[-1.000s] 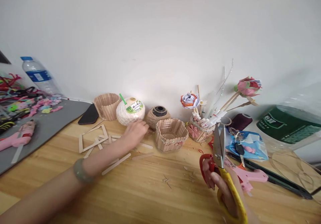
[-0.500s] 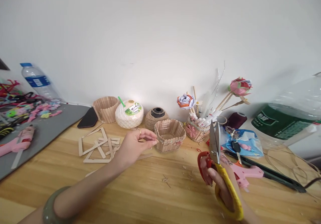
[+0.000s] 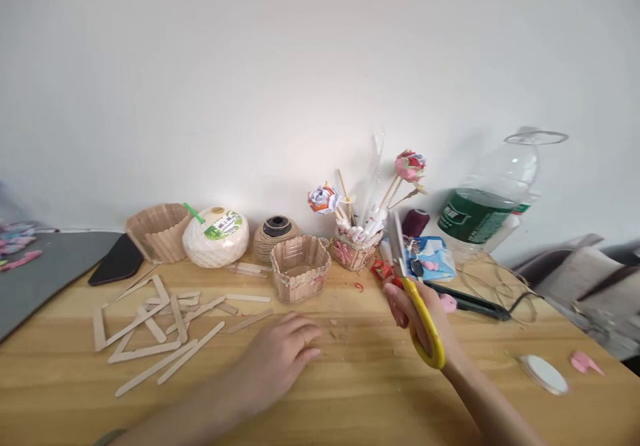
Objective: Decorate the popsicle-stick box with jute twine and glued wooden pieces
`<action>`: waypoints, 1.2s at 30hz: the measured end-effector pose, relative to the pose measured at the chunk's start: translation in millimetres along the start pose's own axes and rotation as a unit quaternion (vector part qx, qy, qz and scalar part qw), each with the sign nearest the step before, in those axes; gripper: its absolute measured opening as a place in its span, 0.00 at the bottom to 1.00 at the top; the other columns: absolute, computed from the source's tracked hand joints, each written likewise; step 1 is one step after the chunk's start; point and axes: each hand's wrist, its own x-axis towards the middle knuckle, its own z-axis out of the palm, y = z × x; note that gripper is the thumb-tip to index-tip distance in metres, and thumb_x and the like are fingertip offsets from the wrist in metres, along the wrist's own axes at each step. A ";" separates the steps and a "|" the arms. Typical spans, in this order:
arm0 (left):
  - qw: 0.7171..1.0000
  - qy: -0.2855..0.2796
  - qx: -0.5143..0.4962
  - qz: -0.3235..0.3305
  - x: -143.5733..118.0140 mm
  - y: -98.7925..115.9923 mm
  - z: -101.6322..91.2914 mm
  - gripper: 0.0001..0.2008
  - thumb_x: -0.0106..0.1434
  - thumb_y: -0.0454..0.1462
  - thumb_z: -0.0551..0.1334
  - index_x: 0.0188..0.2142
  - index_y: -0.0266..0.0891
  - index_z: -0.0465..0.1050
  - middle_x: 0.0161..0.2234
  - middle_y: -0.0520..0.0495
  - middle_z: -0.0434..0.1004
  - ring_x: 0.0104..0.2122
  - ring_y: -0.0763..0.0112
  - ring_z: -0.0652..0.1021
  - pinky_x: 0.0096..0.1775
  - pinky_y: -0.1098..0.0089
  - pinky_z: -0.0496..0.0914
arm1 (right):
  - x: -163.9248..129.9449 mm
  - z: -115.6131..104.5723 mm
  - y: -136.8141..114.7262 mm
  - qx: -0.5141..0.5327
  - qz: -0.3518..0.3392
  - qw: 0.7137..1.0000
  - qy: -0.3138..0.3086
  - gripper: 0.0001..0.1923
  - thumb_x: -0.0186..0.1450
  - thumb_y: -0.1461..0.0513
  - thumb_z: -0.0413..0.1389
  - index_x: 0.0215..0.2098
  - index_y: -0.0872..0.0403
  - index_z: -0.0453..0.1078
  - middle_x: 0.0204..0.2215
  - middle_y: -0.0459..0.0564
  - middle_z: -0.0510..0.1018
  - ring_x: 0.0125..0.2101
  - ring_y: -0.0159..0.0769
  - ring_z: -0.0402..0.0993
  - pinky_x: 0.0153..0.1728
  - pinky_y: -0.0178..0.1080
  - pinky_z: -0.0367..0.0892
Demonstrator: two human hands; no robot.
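Gripping yellow-handled scissors [image 3: 413, 293] upright: right hand [image 3: 417, 313] | left hand [image 3: 283, 353] flat, holding nothing, on surface [image 3: 350, 393] near wooden sticks [image 3: 165, 326]

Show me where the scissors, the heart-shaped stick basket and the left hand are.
scissors [image 3: 423, 316]: head view, on the yellow handle.
heart-shaped stick basket [image 3: 300, 279]: head view, on its front wall.
left hand [image 3: 283, 353]: head view, on the back of the hand.

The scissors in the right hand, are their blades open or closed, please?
Closed: the scissors in the right hand point up with both blades together as one narrow strip.
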 end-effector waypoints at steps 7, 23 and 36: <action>0.991 -0.020 0.134 -0.007 -25.8 -19.6 0.7 0.17 0.63 0.37 0.53 0.51 0.39 0.67 0.54 0.44 0.68 0.53 0.62 0.68 0.53 0.59 0.64 | -48.3 -24.5 11.5 -0.282 0.066 0.956 -0.040 0.10 0.56 0.56 0.53 0.31 0.55 0.67 0.21 0.46 0.71 0.21 0.34 0.65 0.22 0.35 0.59; 0.971 -0.061 0.180 0.144 -43.4 -38.1 25.5 0.23 0.65 0.43 0.49 0.59 0.45 0.52 0.59 0.46 0.56 0.56 0.63 0.65 0.53 0.63 0.64 | -102.1 -15.7 21.2 -0.445 0.081 0.889 0.070 0.16 0.58 0.55 0.53 0.41 0.56 0.70 0.38 0.57 0.75 0.40 0.47 0.72 0.37 0.42 0.66; 0.944 0.037 0.229 0.236 -48.3 -43.8 31.0 0.38 0.61 0.46 0.53 0.61 0.42 0.26 0.56 0.44 0.60 0.50 0.61 0.71 0.45 0.67 0.68 | -155.6 25.3 18.8 -0.360 -0.261 0.891 0.088 0.08 0.58 0.65 0.48 0.36 0.55 0.65 0.30 0.53 0.75 0.30 0.39 0.69 0.29 0.40 0.67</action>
